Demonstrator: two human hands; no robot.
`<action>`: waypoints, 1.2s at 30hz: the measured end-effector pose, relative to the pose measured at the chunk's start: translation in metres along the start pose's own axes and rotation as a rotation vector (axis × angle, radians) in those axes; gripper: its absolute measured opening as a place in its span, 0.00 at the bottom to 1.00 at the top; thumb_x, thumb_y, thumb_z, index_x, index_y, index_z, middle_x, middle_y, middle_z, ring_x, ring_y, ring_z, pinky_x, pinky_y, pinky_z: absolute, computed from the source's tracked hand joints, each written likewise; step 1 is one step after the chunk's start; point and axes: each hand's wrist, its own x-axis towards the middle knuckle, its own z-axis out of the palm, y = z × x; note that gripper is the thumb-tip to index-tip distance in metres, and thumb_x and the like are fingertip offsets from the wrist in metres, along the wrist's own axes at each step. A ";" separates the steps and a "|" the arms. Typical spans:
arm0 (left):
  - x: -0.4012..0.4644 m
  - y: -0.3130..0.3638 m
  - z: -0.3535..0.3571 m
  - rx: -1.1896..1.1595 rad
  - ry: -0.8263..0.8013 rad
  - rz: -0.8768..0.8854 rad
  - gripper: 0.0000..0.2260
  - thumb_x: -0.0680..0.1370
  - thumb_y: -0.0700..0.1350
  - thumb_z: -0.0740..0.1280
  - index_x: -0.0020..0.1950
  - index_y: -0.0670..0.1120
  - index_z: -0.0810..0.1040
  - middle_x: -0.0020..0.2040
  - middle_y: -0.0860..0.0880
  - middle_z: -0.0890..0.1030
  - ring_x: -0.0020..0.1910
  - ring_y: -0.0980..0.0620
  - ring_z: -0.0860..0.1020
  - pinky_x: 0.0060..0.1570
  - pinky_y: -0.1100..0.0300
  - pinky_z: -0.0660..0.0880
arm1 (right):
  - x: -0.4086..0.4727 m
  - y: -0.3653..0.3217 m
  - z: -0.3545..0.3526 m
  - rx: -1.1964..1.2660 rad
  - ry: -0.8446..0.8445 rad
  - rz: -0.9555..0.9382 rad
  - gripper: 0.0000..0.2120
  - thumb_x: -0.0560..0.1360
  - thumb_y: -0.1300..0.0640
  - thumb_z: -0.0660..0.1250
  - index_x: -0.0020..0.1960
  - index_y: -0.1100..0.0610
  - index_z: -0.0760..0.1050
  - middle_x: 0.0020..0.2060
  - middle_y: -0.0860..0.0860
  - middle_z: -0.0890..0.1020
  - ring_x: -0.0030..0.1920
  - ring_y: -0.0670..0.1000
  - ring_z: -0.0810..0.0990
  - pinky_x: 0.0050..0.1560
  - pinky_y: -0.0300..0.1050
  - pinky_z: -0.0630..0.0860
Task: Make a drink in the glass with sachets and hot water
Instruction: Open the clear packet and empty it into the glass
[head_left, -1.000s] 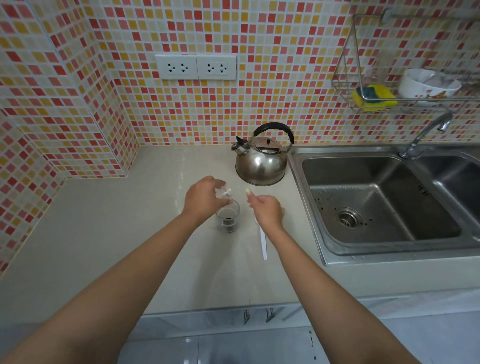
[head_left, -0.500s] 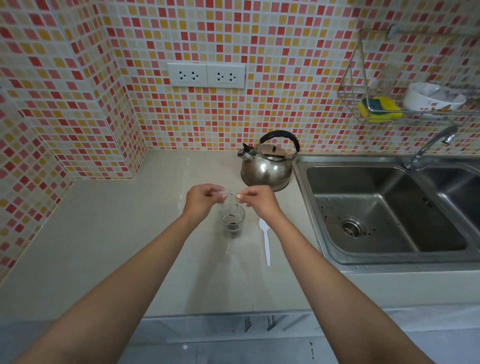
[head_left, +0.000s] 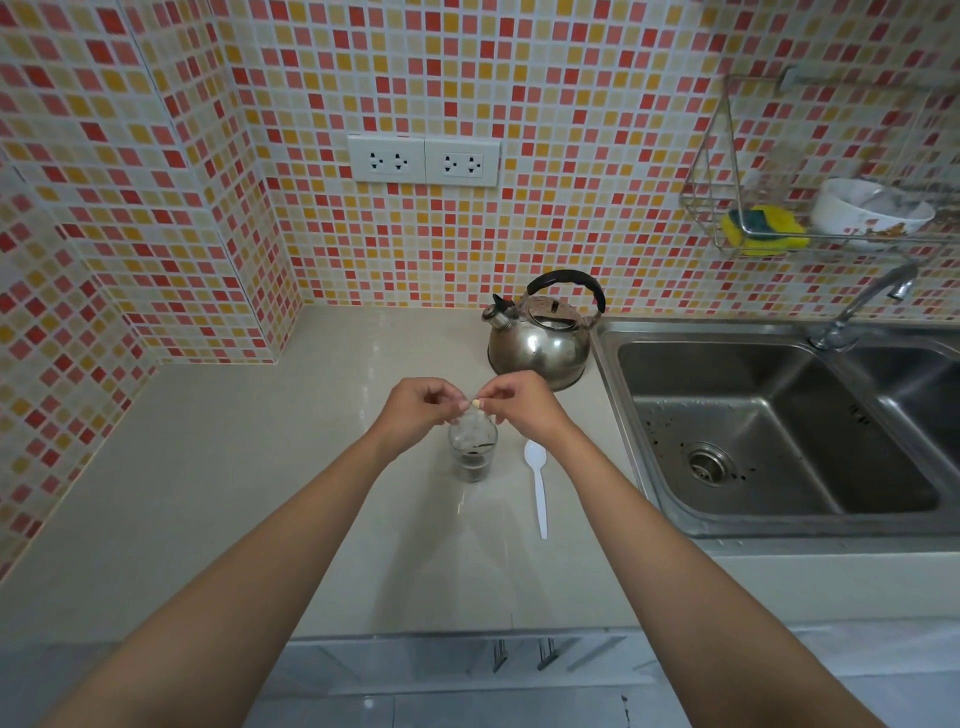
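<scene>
A small clear glass (head_left: 471, 457) with dark powder at its bottom stands on the counter in front of me. Just above its rim, my left hand (head_left: 418, 410) and my right hand (head_left: 522, 404) both pinch the top of a small clear sachet (head_left: 474, 423) that hangs down into the mouth of the glass. A white plastic spoon (head_left: 537, 480) lies on the counter right of the glass. A steel kettle (head_left: 540, 338) with a black handle stands behind, beside the sink.
A double steel sink (head_left: 779, 431) with a tap (head_left: 862, 306) fills the right side. A wire rack (head_left: 810, 208) on the tiled wall holds a sponge and a white bowl. Two wall sockets (head_left: 423, 161) sit above the beige counter (head_left: 234, 467).
My right hand has come up from beside the glass to meet the left one over the rim, and both now pinch the sachet, which hangs lower into the glass.
</scene>
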 end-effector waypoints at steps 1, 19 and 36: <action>0.000 0.002 0.000 0.012 0.003 0.009 0.04 0.73 0.37 0.72 0.45 0.37 0.82 0.39 0.42 0.81 0.34 0.52 0.78 0.36 0.70 0.76 | -0.001 -0.001 0.000 -0.014 -0.001 0.001 0.03 0.72 0.64 0.70 0.41 0.60 0.82 0.29 0.49 0.80 0.25 0.39 0.75 0.30 0.31 0.73; -0.004 0.006 -0.001 0.168 0.077 0.031 0.05 0.71 0.34 0.72 0.37 0.43 0.83 0.33 0.45 0.82 0.32 0.53 0.79 0.41 0.62 0.77 | -0.014 -0.007 0.014 -0.113 0.030 -0.015 0.04 0.73 0.64 0.68 0.44 0.61 0.82 0.34 0.53 0.80 0.33 0.47 0.76 0.38 0.42 0.73; -0.023 -0.005 -0.018 -0.270 0.006 -0.334 0.02 0.73 0.36 0.71 0.45 0.41 0.80 0.33 0.49 0.84 0.29 0.58 0.83 0.34 0.68 0.78 | -0.019 -0.018 0.019 0.257 0.209 0.212 0.03 0.73 0.67 0.67 0.41 0.61 0.78 0.29 0.54 0.80 0.21 0.43 0.78 0.28 0.38 0.70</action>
